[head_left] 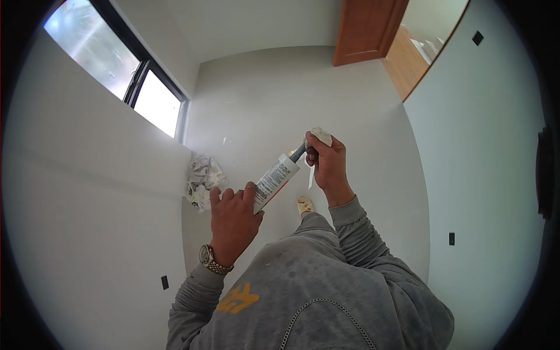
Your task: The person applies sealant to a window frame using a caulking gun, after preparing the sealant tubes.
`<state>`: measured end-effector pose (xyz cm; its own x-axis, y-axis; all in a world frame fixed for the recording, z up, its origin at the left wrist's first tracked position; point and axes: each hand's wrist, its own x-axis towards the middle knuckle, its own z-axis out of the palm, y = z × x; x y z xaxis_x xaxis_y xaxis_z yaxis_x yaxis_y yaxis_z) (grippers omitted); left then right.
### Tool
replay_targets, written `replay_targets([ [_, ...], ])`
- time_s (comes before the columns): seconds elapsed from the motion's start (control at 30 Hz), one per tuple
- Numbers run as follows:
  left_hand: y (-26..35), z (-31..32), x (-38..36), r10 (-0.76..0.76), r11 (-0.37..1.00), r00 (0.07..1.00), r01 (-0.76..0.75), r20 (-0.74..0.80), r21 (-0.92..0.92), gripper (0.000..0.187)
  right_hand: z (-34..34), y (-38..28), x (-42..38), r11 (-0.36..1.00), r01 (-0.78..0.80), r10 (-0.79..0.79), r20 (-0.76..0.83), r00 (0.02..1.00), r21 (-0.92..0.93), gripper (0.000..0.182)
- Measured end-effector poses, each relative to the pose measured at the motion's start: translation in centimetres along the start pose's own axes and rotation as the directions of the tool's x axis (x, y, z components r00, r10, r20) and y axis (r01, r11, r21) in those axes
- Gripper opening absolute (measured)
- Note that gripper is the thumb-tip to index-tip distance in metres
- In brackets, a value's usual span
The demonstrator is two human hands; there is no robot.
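Note:
A white sealant cartridge [274, 182] with printed text and a red stripe slants up in front of my body. My left hand [233, 219], wearing a metal watch, grips its lower end between thumb and fingers. From its upper end sticks out a grey nozzle [298, 152]. The fingers of my right hand [326, 160] are closed at the nozzle's tip, with a crumpled whitish tissue or rag [321, 135] in them. Below these fingers hangs a thin white strip [311, 176]; what it is attached to is hidden.
A heap of crumpled plastic and rags [204, 178] lies on the pale floor [262, 99] by the left wall, below a dark-framed window [143, 81]. Ahead is a brown wooden door [367, 29] beside a doorway. My shoe [304, 204] shows below my hands.

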<state>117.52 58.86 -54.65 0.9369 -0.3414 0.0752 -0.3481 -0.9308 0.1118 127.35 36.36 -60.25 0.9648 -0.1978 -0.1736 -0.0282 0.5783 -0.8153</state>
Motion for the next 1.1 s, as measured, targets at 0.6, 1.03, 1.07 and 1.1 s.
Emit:
replay_targets([
  [0.6,-22.7,17.1,-12.8,-0.717,0.697,0.632,0.649,-0.294,-0.303,0.063,21.7,28.7,8.6,0.859,-0.383,0.497,0.730,0.469,-0.339,0.021],
  [1.03,-22.5,19.5,-17.1,-0.746,0.540,0.665,0.585,-0.022,-0.606,0.058,23.1,35.6,9.1,0.636,-0.610,0.566,0.823,-0.047,-0.472,0.019],
  [1.07,-22.7,19.5,-17.1,-0.759,0.521,0.650,0.601,-0.007,-0.606,0.058,23.4,35.9,10.4,0.604,-0.662,0.553,0.831,-0.054,-0.445,0.018],
  [1.1,-22.3,19.7,-17.8,-0.811,0.438,0.579,0.696,0.082,-0.569,0.057,23.6,35.8,11.2,0.637,-0.608,0.587,0.809,-0.016,-0.474,0.018],
])
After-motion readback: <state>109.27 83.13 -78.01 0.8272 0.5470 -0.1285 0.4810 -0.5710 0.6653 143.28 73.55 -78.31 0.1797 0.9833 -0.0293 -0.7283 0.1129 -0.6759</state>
